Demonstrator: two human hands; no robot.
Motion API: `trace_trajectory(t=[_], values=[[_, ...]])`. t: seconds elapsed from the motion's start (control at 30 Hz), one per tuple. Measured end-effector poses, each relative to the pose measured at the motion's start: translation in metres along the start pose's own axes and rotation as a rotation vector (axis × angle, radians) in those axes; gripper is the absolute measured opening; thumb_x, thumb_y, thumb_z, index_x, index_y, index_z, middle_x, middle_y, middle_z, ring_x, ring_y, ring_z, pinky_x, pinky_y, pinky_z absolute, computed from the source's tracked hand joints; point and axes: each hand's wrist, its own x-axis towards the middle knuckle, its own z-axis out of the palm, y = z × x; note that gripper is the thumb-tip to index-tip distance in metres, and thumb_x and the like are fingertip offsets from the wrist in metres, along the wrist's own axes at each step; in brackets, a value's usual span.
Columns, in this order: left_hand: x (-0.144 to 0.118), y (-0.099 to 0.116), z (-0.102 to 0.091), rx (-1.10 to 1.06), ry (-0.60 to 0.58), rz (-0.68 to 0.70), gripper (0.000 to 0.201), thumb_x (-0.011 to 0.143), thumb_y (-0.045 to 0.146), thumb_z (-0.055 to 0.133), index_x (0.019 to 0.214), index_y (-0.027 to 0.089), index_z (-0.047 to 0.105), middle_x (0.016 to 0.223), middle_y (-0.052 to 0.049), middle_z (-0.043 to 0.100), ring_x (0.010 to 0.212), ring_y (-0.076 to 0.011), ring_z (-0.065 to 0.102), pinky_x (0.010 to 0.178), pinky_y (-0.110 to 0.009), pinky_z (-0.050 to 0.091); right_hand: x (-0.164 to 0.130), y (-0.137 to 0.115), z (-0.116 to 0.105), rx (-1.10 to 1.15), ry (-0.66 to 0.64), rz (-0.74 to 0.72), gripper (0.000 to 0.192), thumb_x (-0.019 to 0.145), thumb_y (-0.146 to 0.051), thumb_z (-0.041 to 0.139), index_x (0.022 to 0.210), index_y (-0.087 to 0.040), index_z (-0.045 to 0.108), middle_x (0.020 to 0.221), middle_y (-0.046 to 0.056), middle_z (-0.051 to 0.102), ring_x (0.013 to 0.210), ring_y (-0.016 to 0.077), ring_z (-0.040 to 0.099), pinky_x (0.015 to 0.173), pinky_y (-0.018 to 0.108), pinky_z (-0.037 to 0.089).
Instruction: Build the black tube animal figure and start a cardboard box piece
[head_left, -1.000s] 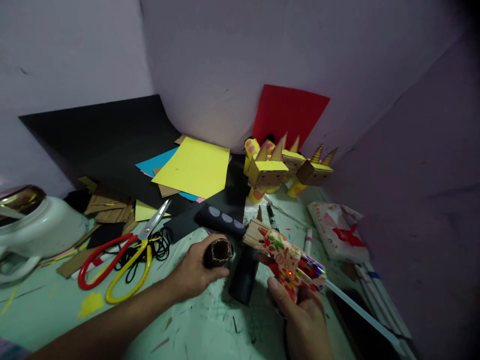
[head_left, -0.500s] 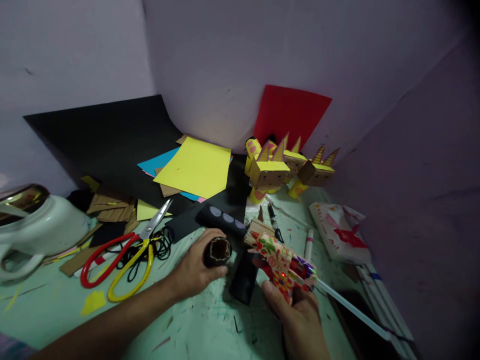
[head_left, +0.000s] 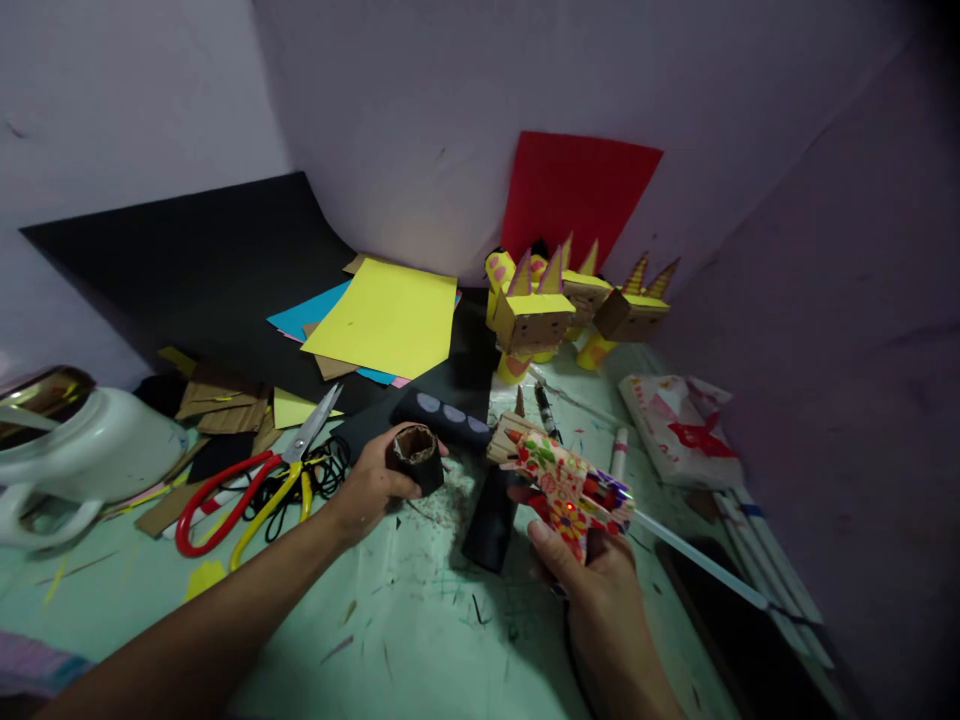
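Left hand [head_left: 369, 482] now lifted, fingers clasping black tube [head_left: 415, 458]; right hand [head_left: 592, 575] fingers gripping floral glue gun [head_left: 566, 487].

No legible text or labels

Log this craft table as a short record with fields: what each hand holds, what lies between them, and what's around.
left hand: grips a short black cardboard tube, open end up
right hand: holds a floral-patterned glue gun, red light on, glue stick out the back
between the hands: a black roll lying on the green table
left of the tube: scissors, red and yellow handles
back: yellow sheet, red sheet, yellow box figures
far left: white pot
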Motion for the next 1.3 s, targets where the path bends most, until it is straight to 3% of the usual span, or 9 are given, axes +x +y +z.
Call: trace_trajectory(t=[0.23,0.4,0.6,0.77,0.87,0.97,1.1,1.2,1.3], values=[[0.003,0.001,0.0,-0.295,0.14,-0.036,0.045,0.045,0.002,0.053,0.087,0.014,0.062,0.078,-0.003,0.068,0.082,-0.0218,0.06,0.072,-0.03,0.046,0.002,0.004,-0.002,0.192,-0.072,0.145,0.036,0.064,-0.04,0.067,0.091,-0.018,0.067,0.079,0.005,0.07,0.043,0.0107,0.046,0.037,0.022,0.036],[0.002,0.004,0.002,-0.396,0.109,-0.098,0.04,0.051,0.007,0.05,0.088,0.013,0.062,0.077,-0.006,0.069,0.079,-0.0237,0.063,0.075,-0.037,0.047,0.002,0.002,-0.002,0.218,-0.085,0.134,0.037,0.065,-0.041,0.066,0.092,-0.016,0.066,0.079,0.007,0.07,0.042,0.0108,0.044,0.037,0.023,0.034],[-0.001,0.006,0.004,-0.349,0.079,-0.118,0.044,0.051,0.009,0.051,0.094,0.012,0.059,0.084,-0.008,0.068,0.079,-0.0251,0.063,0.074,-0.038,0.047,-0.001,-0.006,0.002,0.213,-0.049,0.157,0.041,0.065,-0.042,0.064,0.097,-0.017,0.066,0.083,0.007,0.07,0.041,0.0109,0.042,0.036,0.024,0.033],[-0.006,0.002,0.005,-0.151,0.03,-0.043,0.057,0.054,0.01,0.065,0.11,0.014,0.051,0.091,-0.005,0.062,0.085,-0.0217,0.059,0.077,-0.034,0.045,-0.001,-0.005,0.002,0.233,-0.046,0.157,0.036,0.064,-0.041,0.067,0.091,-0.016,0.068,0.062,0.002,0.066,0.04,0.0103,0.041,0.037,0.022,0.032],[-0.011,-0.002,0.01,0.184,0.024,0.069,0.058,0.057,0.013,0.07,0.111,0.017,0.048,0.089,-0.002,0.058,0.083,-0.0185,0.055,0.075,-0.03,0.043,0.0,-0.003,0.0,0.258,-0.069,0.172,0.036,0.063,-0.04,0.069,0.091,-0.017,0.068,0.069,0.002,0.068,0.041,0.0096,0.042,0.037,0.021,0.034],[-0.014,-0.006,0.016,0.44,0.036,0.133,0.046,0.057,0.017,0.072,0.097,0.016,0.05,0.084,0.0,0.054,0.079,-0.0168,0.051,0.072,-0.028,0.041,0.001,-0.002,-0.001,0.257,-0.079,0.185,0.038,0.063,-0.04,0.07,0.093,-0.017,0.067,0.077,0.004,0.07,0.042,0.0101,0.045,0.038,0.022,0.036],[-0.014,-0.009,0.018,0.5,0.006,0.143,0.039,0.062,0.026,0.07,0.092,0.016,0.047,0.085,-0.001,0.053,0.081,-0.0181,0.051,0.073,-0.028,0.042,0.001,-0.002,-0.001,0.206,-0.067,0.181,0.038,0.064,-0.041,0.068,0.092,-0.016,0.068,0.076,0.005,0.071,0.043,0.0119,0.049,0.039,0.023,0.04],[-0.016,-0.009,0.014,0.549,-0.061,0.169,0.038,0.071,0.032,0.063,0.101,0.017,0.045,0.092,-0.004,0.054,0.087,-0.02,0.052,0.077,-0.03,0.041,0.0,-0.002,0.0,0.145,-0.061,0.161,0.037,0.064,-0.043,0.067,0.088,-0.015,0.069,0.065,0.004,0.068,0.041,0.013,0.049,0.038,0.024,0.041],[-0.019,-0.008,0.011,0.6,-0.105,0.172,0.043,0.074,0.031,0.06,0.11,0.017,0.042,0.101,-0.007,0.054,0.094,-0.0218,0.052,0.082,-0.032,0.04,0.0,-0.004,0.0,0.05,-0.019,0.049,0.036,0.065,-0.045,0.066,0.087,-0.017,0.07,0.068,0.005,0.069,0.046,0.0165,0.055,0.041,0.026,0.044]])
